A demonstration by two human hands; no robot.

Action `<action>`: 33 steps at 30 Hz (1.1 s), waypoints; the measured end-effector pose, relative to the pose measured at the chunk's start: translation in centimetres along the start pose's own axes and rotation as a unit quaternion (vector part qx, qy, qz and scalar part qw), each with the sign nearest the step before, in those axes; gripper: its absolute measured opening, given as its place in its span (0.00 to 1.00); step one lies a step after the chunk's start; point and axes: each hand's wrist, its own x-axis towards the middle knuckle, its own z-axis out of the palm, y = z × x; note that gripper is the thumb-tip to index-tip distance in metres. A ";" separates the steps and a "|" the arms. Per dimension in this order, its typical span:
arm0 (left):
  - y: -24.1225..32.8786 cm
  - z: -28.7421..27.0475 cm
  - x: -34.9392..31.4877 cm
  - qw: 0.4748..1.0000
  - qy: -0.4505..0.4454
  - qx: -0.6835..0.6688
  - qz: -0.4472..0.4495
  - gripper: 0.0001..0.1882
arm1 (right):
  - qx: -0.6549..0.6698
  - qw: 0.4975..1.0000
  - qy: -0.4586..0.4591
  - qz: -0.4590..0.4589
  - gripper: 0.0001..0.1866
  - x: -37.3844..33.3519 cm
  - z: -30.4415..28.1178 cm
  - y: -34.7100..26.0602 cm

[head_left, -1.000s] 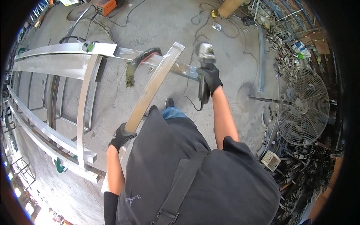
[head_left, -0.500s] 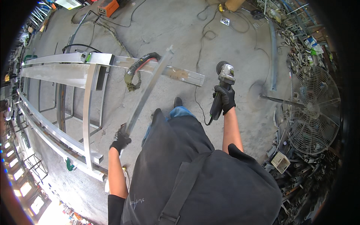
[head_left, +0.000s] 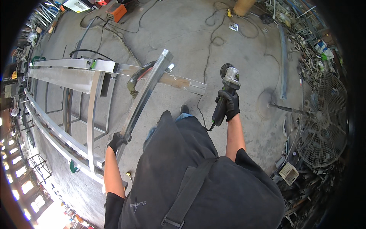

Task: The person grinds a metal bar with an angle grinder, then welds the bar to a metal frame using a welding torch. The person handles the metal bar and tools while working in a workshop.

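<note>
In my black-gloved left hand is a long square metal tube; the fingers wrap round its lower part. The tube slants up and to the right, its far end passing over a flat metal piece and a dark and red cable loop. Out to the right, my gloved right hand is closed round the black body of an angle grinder. The grinder's head and disc point away from me, and its cord hangs from the rear. Whether the disc spins cannot be told.
A welded metal frame stands at the left, with a green clamp on it. At the right are a large caged fan, scrap piles and a pale plastic basket. Cords cross the floor near an orange box.
The tube has swung up and turned, so it looks broader and nearer. My left hand has shifted slightly left with it. The grinder in my right hand has hardly moved.
</note>
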 end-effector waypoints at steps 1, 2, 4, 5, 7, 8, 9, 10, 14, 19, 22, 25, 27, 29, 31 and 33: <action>-0.4 0.0 0.2 1.000 0.007 0.005 0.014 0.27 | -0.012 1.000 0.004 0.007 0.22 0.0 0.1 0.0; -1.0 0.1 0.4 0.999 0.028 0.009 0.014 0.26 | -0.016 1.000 0.002 0.009 0.22 0.0 0.1 0.0; -2.7 0.6 0.7 0.997 0.067 0.024 0.022 0.26 | -0.017 1.000 -0.003 0.015 0.22 -0.1 0.1 -0.1; -3.7 0.9 0.9 0.991 0.095 0.087 0.037 0.27 | -0.013 1.000 -0.006 0.018 0.22 -0.1 0.2 -0.1; -5.5 1.6 1.3 0.960 0.166 0.222 0.047 0.29 | -0.005 1.000 -0.011 0.022 0.21 -0.3 0.2 -0.2; -5.9 1.9 1.3 0.948 0.211 0.230 0.067 0.30 | 0.001 1.000 -0.010 0.022 0.21 -0.4 0.3 -0.3; -5.8 2.3 1.2 0.938 0.241 0.242 0.067 0.31 | 0.011 1.000 -0.011 0.022 0.21 -0.4 0.3 -0.4; -5.3 3.0 0.8 0.932 0.266 0.244 0.024 0.32 | 0.008 1.000 -0.008 0.027 0.21 -0.5 0.4 -0.4; 2.8 8.0 -2.4 0.778 0.400 0.419 0.243 0.29 | 0.023 0.999 -0.017 0.028 0.20 -0.3 0.7 -0.9; 17.4 21.1 -3.6 0.816 0.150 0.335 0.446 0.22 | 0.066 0.996 -0.037 0.042 0.22 0.3 1.4 -1.0; 21.9 27.5 -1.8 0.760 0.004 0.398 0.513 0.26 | 0.150 0.987 -0.025 0.062 0.21 0.0 2.3 -0.5; 22.4 30.6 -1.3 0.725 -0.040 0.506 0.465 0.29 | 0.204 0.976 -0.004 0.079 0.19 -1.5 2.6 0.0; 21.6 31.8 -1.2 0.667 -0.048 0.549 0.502 0.28 | 0.227 0.970 0.010 0.089 0.18 -2.9 2.2 0.2; 21.0 33.0 -1.3 0.623 -0.044 0.586 0.516 0.28 | 0.236 0.966 0.020 0.103 0.16 -4.1 1.3 0.2; 20.7 34.3 -1.6 0.605 -0.052 0.597 0.524 0.28 | 0.245 0.965 0.015 0.089 0.15 -5.4 -0.4 0.2; 21.0 35.8 -2.3 0.611 -0.095 0.583 0.527 0.28 | 0.243 0.959 -0.015 0.149 0.10 -6.9 -2.8 0.1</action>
